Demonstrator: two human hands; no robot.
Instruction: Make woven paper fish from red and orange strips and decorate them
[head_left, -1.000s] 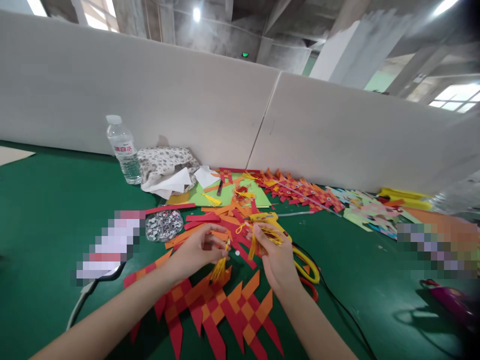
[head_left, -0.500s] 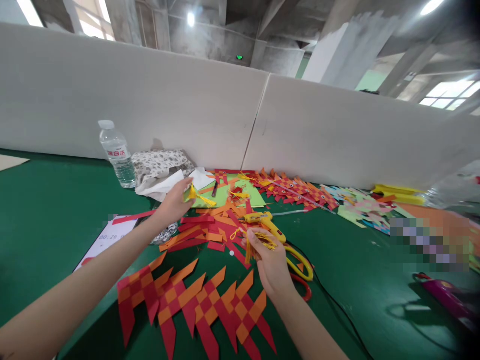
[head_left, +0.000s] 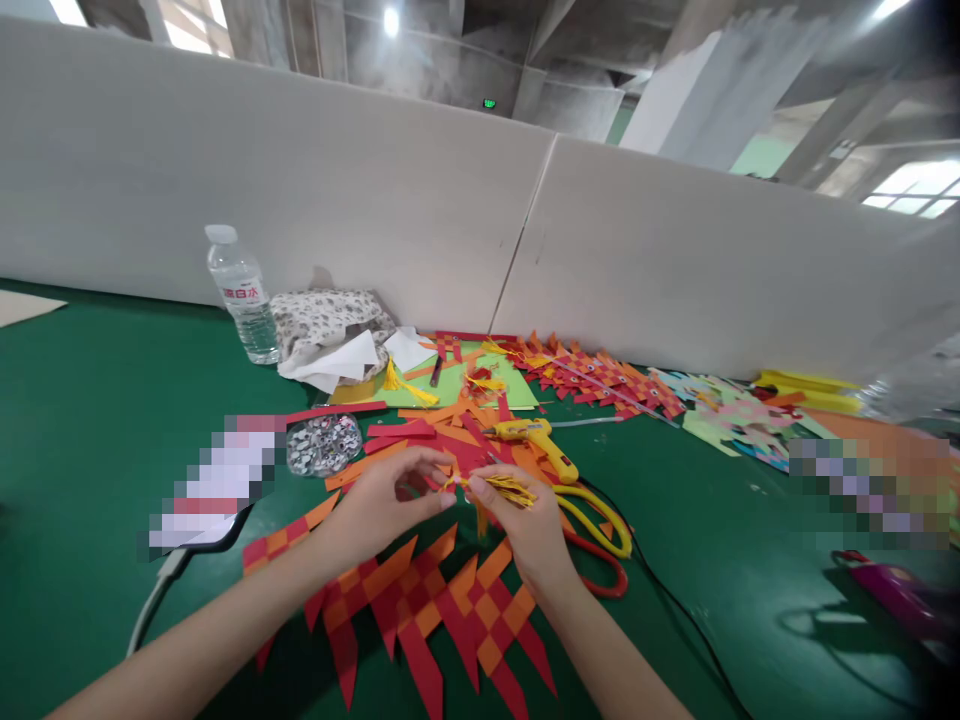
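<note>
Bundle of yellow tassels [head_left: 514, 490], bright, thin-stranded, gathered in the right hand [head_left: 521, 510]. Pinched between thumb and fingers near its head; most strands lie loosely fanned, roughly level, pointing rightward across the hand. A short darker-yellow tuft [head_left: 481, 520] hangs downward beneath the grip, tips free. At the head end, slender yellow cord [head_left: 451, 483] reaches leftward to the fingertips of the left hand [head_left: 420, 490] (pinched or merely touched, cannot tell; too small and blurred). Whole bundle sits above the woven red-and-orange paper pieces [head_left: 427, 600], near the middle of the view. Exact tassel count unreadable, strands overlapping.
</note>
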